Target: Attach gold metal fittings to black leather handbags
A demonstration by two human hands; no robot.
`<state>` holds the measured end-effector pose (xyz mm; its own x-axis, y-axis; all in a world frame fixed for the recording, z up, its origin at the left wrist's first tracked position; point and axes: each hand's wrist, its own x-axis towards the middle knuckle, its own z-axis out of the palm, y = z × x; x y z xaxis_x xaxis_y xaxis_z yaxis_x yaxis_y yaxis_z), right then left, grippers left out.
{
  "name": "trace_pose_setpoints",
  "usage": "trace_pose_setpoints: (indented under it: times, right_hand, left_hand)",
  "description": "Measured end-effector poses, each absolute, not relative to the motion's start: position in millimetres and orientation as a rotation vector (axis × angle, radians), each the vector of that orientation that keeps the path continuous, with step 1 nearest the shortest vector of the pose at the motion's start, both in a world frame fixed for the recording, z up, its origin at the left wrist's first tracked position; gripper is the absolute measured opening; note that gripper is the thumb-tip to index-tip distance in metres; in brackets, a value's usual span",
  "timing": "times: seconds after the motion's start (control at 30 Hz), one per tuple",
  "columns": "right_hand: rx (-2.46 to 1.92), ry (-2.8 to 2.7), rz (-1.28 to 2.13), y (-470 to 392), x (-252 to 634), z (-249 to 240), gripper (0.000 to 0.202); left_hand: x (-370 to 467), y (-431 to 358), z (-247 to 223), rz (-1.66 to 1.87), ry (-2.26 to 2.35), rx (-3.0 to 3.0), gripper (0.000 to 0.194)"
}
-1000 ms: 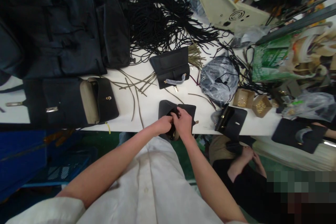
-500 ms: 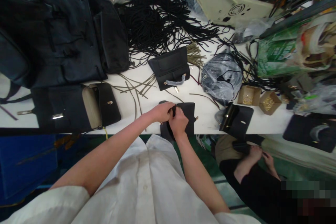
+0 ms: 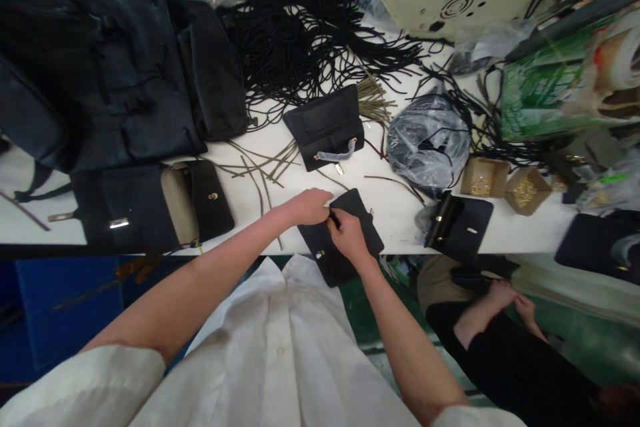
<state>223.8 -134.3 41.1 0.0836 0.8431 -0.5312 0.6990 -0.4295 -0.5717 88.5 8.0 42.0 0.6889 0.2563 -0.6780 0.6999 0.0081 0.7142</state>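
Note:
A small black handbag (image 3: 367, 230) lies opened out at the table's front edge, its lower part hanging over the edge. A metal clasp shows on each side of it. My right hand (image 3: 347, 235) is closed on the bag's dark middle, thumb and finger pinching there. My left hand (image 3: 311, 207) meets it from the left, fingers pressed together by the right fingertips; what they pinch is too small to make out. Just beyond lies another black handbag (image 3: 325, 117), opened, with a plastic-wrapped handle (image 3: 336, 152).
Large black bags (image 3: 125, 73) and an opened black bag (image 3: 125, 207) are at left. Black cords (image 3: 295, 33) pile up behind. To the right are a plastic-wrapped coil (image 3: 427, 140), boxes of gold-coloured fittings (image 3: 483, 180), a black bag (image 3: 473, 227) and a co-worker's hands (image 3: 510, 297).
The bag under my hands has turned, and more of it shows, hanging over the edge. My hands have drawn slightly apart. The view has shifted a little.

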Motion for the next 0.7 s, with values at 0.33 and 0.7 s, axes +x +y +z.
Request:
trace_pose_setpoints:
  times: [0.33,0.7]
  right_hand:
    - [-1.867,-1.590,1.731,-154.5,221.3,126.1,0.020]
    - [-1.877,-1.679,1.884,-159.9,195.6,188.5,0.016]
  left_hand:
    - [30.9,-42.5,106.1,-0.366,0.639,0.930,0.067]
    - [1.4,-99.8,146.3,-0.203,0.766,0.796,0.050]
